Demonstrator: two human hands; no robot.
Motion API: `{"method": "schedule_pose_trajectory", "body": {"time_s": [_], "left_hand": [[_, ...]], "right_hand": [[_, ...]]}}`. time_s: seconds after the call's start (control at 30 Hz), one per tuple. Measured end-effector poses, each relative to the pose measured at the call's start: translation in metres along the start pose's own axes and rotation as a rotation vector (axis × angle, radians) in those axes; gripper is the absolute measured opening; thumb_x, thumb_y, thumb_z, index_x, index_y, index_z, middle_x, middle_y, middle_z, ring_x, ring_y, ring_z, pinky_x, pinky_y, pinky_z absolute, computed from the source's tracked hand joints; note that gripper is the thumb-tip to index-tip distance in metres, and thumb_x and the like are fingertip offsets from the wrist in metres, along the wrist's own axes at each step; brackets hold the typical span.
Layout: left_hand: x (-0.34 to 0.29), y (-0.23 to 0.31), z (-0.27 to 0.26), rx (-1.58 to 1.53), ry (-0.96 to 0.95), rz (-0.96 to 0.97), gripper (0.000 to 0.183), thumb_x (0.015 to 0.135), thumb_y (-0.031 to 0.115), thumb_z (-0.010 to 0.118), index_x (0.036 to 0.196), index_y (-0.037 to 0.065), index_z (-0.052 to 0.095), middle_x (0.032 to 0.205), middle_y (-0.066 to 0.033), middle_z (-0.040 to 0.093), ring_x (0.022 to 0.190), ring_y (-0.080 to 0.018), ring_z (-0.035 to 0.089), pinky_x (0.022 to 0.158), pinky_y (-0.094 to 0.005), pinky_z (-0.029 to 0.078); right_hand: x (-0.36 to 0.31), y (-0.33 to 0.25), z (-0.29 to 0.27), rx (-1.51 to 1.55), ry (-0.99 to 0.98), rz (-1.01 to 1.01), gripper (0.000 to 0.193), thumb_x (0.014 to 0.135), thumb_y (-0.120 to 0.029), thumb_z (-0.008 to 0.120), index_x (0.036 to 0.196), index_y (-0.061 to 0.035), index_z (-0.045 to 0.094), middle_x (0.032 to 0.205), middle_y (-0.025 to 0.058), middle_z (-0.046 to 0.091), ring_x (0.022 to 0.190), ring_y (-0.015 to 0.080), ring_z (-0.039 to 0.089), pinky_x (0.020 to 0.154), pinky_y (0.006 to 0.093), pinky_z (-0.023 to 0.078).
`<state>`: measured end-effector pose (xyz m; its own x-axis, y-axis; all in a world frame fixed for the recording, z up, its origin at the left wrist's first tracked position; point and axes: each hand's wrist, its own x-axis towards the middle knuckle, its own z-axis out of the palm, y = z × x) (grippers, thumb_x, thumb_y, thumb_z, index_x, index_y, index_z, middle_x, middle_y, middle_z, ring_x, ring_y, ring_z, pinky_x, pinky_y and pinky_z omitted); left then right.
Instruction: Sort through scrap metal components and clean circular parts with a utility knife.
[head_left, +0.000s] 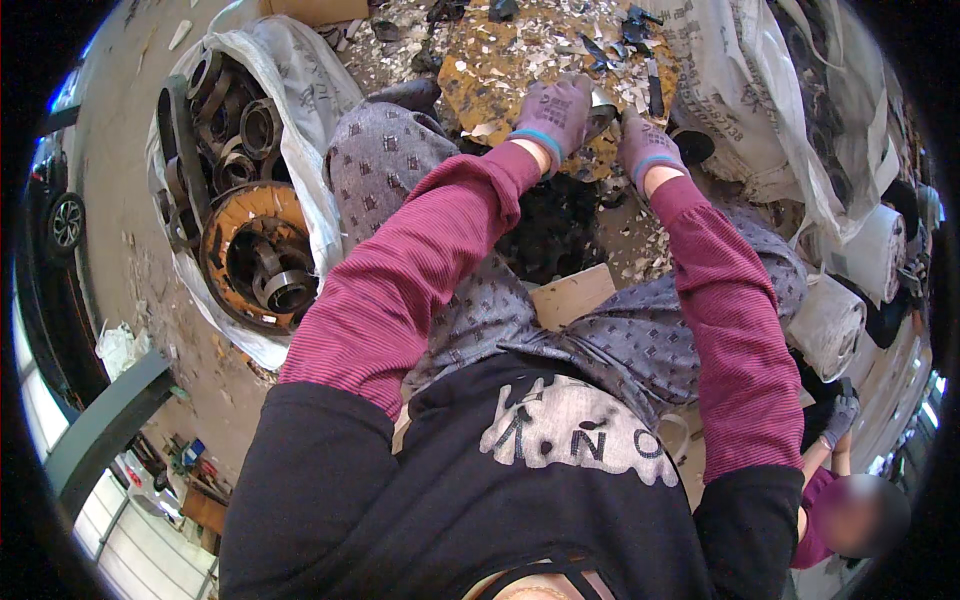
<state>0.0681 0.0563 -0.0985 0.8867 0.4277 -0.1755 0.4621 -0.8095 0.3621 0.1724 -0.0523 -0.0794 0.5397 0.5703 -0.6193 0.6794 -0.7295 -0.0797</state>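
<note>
I'm judging the curved metal piece [600, 118] stiff, fairly weighty for its size and perhaps slick under gloves, its outer wall offering the surest hold. It's showing a shiny silver rim and a darker middle, and is sitting between the hands above the chip-littered, yellow-brown surface [470, 90]. My left hand [555, 115] is gripping its left side; my right hand [650, 150] is curling just beside it, whether holding anything I'm not able to tell.
</note>
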Motion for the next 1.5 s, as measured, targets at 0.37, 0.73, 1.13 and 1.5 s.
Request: {"method": "schedule_pose_trajectory", "body": {"time_s": [0.37,0.73,1.13,1.5], "left_hand": [[0.005,-0.014,0.004,-0.118,0.017,-0.033,0.048,0.074,0.021,0.071,0.113,0.004,0.049,0.104,-0.0207,0.061,0.097,-0.0361,0.061,0.083,-0.0421,0.049],[-0.003,0.005,-0.004,-0.108,0.263,-0.004,0.077,0.072,0.054,0.068,0.122,0.0,0.044,0.11,-0.0198,0.058,0.101,-0.0359,0.058,0.091,-0.0438,0.043],[0.013,0.019,0.003,-0.185,-0.123,-0.057,0.046,0.079,0.031,0.066,0.111,0.002,0.05,0.1,-0.0197,0.065,0.096,-0.0347,0.063,0.084,-0.0425,0.048],[0.008,0.022,0.007,-0.29,-0.092,-0.095,0.047,0.079,0.029,0.067,0.114,0.006,0.048,0.097,-0.0199,0.065,0.092,-0.0391,0.062,0.083,-0.0449,0.048]], "right_hand": [[0.025,0.017,0.001,0.126,-0.084,-0.101,0.04,0.084,-0.018,0.056,0.121,-0.0039,0.05,0.117,0.0244,0.059,0.112,0.0387,0.056,0.094,0.0443,0.044],[-0.003,0.02,-0.018,0.043,0.175,-0.128,0.038,0.085,-0.002,0.049,0.123,-0.0061,0.048,0.113,0.0223,0.059,0.103,0.0393,0.058,0.085,0.0452,0.047],[0.003,0.027,-0.016,-0.197,0.083,-0.124,0.032,0.088,0.0,0.046,0.12,-0.0038,0.048,0.113,0.0211,0.062,0.104,0.0345,0.062,0.084,0.0431,0.051],[0.022,0.043,0.0,-0.01,0.016,-0.119,0.028,0.087,-0.006,0.051,0.114,-0.0017,0.051,0.115,0.0239,0.059,0.111,0.0364,0.057,0.091,0.0436,0.047]]}}
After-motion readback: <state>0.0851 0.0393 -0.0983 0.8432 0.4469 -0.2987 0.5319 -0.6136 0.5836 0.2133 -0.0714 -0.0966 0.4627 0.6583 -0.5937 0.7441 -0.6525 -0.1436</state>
